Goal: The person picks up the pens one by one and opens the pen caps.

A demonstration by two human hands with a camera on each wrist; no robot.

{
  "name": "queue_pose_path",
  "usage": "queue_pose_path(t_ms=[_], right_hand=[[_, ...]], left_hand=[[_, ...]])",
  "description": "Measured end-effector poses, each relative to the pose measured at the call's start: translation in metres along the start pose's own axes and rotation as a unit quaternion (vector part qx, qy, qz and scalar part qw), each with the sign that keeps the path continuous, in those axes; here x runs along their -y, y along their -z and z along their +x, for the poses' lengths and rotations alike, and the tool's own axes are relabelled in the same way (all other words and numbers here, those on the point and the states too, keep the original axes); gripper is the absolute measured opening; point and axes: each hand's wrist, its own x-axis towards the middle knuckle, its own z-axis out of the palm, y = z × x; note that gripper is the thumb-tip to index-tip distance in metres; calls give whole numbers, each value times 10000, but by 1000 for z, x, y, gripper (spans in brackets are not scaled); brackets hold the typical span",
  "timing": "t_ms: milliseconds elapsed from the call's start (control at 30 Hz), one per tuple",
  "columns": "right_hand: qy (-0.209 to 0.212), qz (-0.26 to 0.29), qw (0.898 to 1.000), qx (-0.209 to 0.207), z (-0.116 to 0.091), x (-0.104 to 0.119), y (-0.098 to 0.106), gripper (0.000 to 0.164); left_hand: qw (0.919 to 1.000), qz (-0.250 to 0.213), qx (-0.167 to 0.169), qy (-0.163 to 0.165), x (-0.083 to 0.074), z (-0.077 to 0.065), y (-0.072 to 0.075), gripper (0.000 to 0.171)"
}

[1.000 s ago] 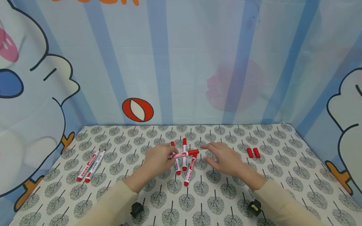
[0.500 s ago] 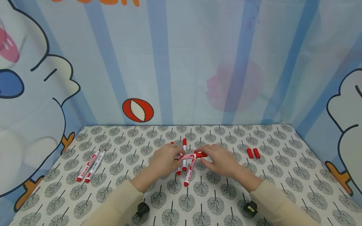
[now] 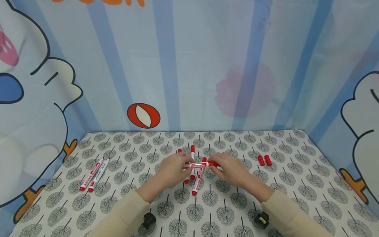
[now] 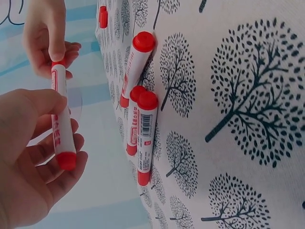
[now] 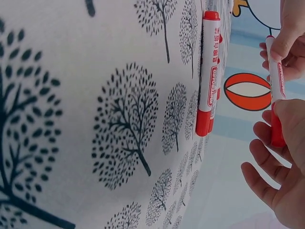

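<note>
A whiteboard marker [image 3: 197, 165] with a white barrel is held level above the cloth between both hands. My left hand [image 3: 173, 168] pinches its barrel near the red end, thumb on top in the left wrist view. My right hand [image 3: 231, 168] grips the red cap [image 5: 277, 129] between thumb and fingers; the cap meets the barrel. Below the hands lie three capped markers: one slanted marker [image 3: 197, 181], one straight marker [image 3: 193, 173] and a third marker [image 4: 132, 125] partly hidden by the left hand in the head view.
Two markers without caps, a red-print marker [image 3: 91, 174] and a dark-print marker [image 3: 99, 175], lie side by side at the left. Two loose red caps, a left cap [image 3: 261, 160] and a right cap [image 3: 267, 160], lie at the right. A printed curtain [image 3: 201, 65] stands behind the table.
My right hand has moved left and taken hold of the marker's cap. The left hand has shifted a little to the right with the marker. The other markers and caps stay put.
</note>
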Motion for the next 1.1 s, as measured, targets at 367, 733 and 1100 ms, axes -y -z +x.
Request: queue_pose_path(t_ms=[367, 733, 1100], right_hand=[[-227, -64, 9997, 69, -2, 1, 2, 17], [-194, 101, 9997, 81, -2, -1, 3, 15], [26, 525, 9984, 204, -2, -7, 5, 10]], left_hand=[[9996, 281, -64, -80, 2, 0, 5, 10], [9988, 395, -147, -254, 2, 0, 8, 13], [9969, 339, -288, -651, 3, 1, 6, 13]])
